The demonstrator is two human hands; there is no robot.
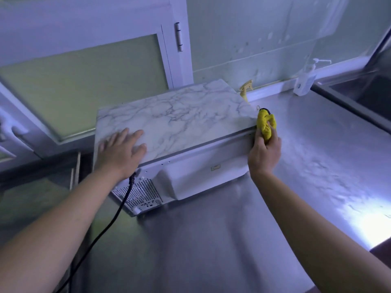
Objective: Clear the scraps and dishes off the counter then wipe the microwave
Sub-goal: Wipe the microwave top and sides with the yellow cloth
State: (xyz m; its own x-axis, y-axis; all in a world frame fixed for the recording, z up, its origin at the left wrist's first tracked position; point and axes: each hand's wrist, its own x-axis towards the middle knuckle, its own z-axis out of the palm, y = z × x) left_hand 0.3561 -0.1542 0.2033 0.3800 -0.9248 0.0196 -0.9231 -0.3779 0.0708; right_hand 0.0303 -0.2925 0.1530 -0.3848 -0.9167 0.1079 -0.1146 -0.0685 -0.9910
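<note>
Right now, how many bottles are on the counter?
2: a yellow spray bottle behind the microwave, and a pump bottle against the wall beside the sink. More could be hidden behind the microwave.

Kitchen: microwave (175,132), steel counter (296,166), sink (359,89).

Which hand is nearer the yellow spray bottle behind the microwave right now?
Right. The right hand, gripping the yellow cloth at the microwave's right edge, is close by the spray bottle. The left hand rests flat on the top's left end, farther off.

white marble-topped microwave (179,121) stands on steel counter (296,166), yellow cloth (266,125) against its corner.
</note>
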